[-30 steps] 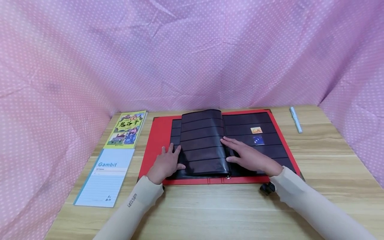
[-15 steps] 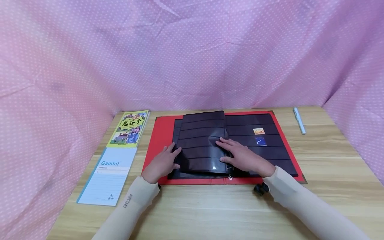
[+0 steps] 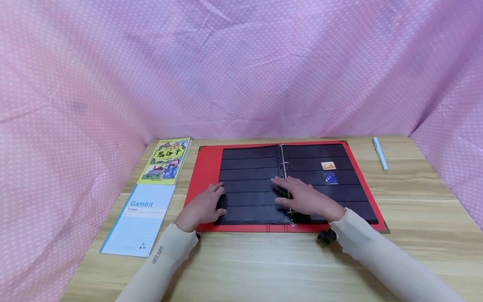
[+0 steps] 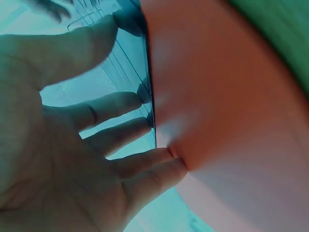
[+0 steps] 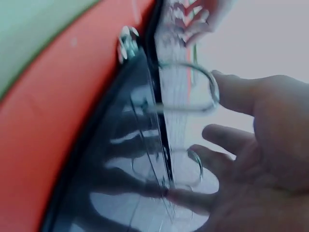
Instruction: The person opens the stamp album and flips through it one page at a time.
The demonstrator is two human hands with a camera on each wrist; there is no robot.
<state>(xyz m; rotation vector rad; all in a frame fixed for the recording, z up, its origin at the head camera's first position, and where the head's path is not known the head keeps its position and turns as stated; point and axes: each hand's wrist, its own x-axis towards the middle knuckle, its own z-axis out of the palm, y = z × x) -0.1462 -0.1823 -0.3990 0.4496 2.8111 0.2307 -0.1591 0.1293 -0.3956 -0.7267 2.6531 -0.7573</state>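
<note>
A red ring binder [image 3: 205, 167] lies open on the table, with black pocket pages on both sides of its metal rings [image 3: 284, 164]. My left hand [image 3: 203, 206] is at the outer edge of the left black page [image 3: 249, 178], fingers spread; in the left wrist view fingertips meet the page edge and the red cover [image 4: 203, 87]. Extended fingers of my right hand [image 3: 303, 197] reach over the rings; one metal ring [image 5: 215, 92] shows close to its thumb in the right wrist view. The right page [image 3: 351, 197] holds a small orange picture card [image 3: 328, 166] above a blue one [image 3: 331, 178].
On the left, a yellow comic-style book [image 3: 166, 161] lies beyond a pale blue Gambit notebook [image 3: 139, 218]. A light blue pen [image 3: 380, 154] rests at the right on the wooden table [image 3: 260, 264]. Pink dotted cloth [image 3: 241, 75] hangs behind.
The raised black page has come down flat onto the left side, baring the rings. My right hand has shifted slightly left; the left hand stays at the page's outer edge.
</note>
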